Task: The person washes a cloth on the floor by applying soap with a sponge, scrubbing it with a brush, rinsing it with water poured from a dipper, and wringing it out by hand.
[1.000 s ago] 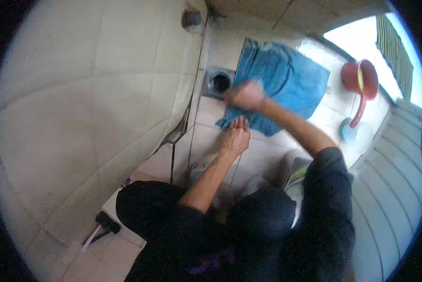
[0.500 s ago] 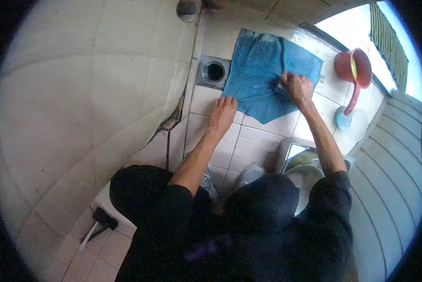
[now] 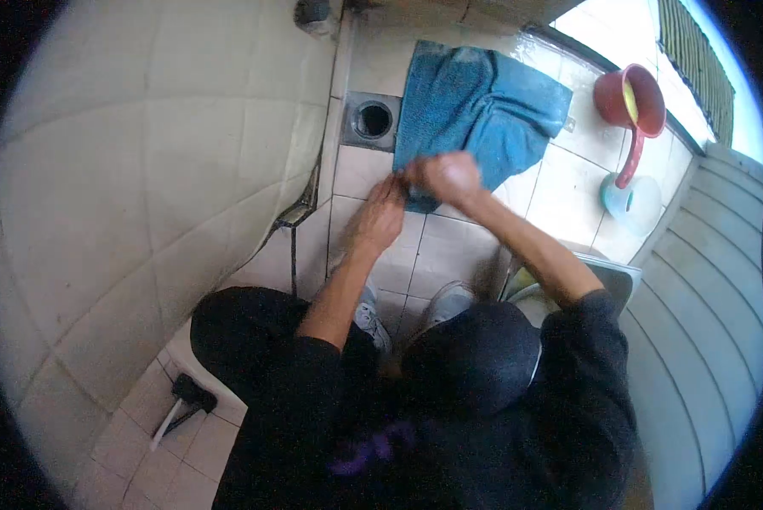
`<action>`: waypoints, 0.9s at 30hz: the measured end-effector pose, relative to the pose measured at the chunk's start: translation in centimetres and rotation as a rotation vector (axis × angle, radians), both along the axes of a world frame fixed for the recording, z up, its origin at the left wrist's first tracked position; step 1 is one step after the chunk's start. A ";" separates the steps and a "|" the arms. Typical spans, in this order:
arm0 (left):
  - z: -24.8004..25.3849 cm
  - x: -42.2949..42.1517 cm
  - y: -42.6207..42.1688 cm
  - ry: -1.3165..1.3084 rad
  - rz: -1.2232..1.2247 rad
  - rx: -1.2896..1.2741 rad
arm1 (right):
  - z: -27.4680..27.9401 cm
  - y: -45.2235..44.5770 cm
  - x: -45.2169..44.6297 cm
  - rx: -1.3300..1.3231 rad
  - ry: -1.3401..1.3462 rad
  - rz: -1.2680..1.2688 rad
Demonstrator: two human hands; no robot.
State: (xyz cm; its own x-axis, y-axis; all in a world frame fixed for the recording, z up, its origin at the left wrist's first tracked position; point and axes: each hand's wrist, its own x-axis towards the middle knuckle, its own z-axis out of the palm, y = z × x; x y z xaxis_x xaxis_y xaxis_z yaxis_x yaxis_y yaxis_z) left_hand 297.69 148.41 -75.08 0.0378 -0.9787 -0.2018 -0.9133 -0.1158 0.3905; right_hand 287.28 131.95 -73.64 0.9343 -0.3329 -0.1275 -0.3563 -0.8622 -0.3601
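A wet-looking blue towel (image 3: pixel 449 102) lies spread and wrinkled on the floor tiles. My left hand (image 3: pixel 380 217) is at its near left corner, fingers together and gripping the edge. Over the near part of the towel, my right hand (image 3: pixel 451 180) is closed in a fist and blurred by motion, close beside the left fingertips. What the fist holds is hidden by the hand.
A square floor drain (image 3: pixel 353 129) adjoins the towel's left edge. At right are a red dipper (image 3: pixel 611 98), a pale round plastic item (image 3: pixel 645 212) and a metal basin (image 3: pixel 615 276). A tiled wall (image 3: pixel 186 170) rises left; a dark-headed brush (image 3: pixel 192 395) lies lower left.
My right hand has swept left and nearer to me across the towel, up to my left hand. New folds show in the towel's right half. My left hand stays at the corner.
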 end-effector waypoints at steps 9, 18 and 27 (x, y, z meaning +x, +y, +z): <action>0.7 -0.6 -0.3 -0.342 -0.191 0.355 | 2.1 -8.8 -11.1 0.000 0.026 0.024; 1.4 0.2 -2.4 -0.319 -0.234 0.422 | 1.7 0.4 -1.1 -0.056 0.167 0.371; 1.8 -1.5 -2.2 -0.299 -0.199 0.430 | 4.4 -2.6 -4.5 0.032 0.446 0.144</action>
